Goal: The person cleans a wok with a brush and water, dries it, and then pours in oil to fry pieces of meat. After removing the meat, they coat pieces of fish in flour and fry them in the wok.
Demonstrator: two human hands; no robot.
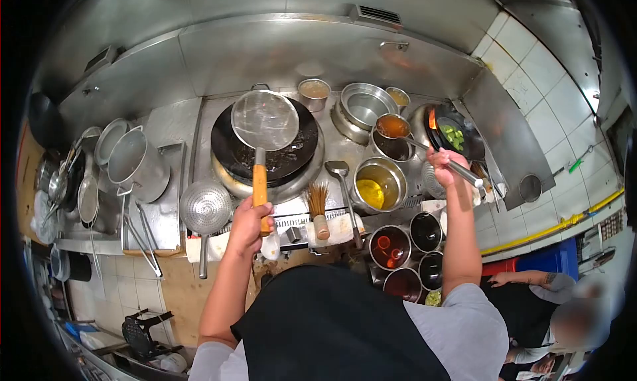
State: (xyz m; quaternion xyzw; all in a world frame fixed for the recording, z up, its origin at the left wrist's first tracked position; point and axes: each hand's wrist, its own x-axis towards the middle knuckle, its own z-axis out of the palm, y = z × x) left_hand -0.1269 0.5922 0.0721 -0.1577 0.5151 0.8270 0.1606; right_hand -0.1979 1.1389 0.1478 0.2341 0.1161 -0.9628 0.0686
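My left hand (245, 229) is closed around the wooden handle of a round mesh strainer (265, 121). The strainer is over a black wok (225, 154) on the left burner; some dark, glistening liquid shows in the wok. In my right hand (446, 168) is the metal handle of a ladle (393, 126), its bowl holding orange-brown liquid. That bowl is above a metal pot (398, 150) with dark contents. Just in front of it stands a pot of yellow oil (379, 190). Beyond my right hand, green pieces lie in a second wok (472, 141), with orange flame at its left edge.
A perforated skimmer (206, 208), bamboo brush (317, 205) and wok spatula (338, 175) lie along the stove's front. Several sauce pots (390, 247) stand front right. Left are a large pot (129, 158) and tongs (147, 241). Another person (531, 308) is at lower right.
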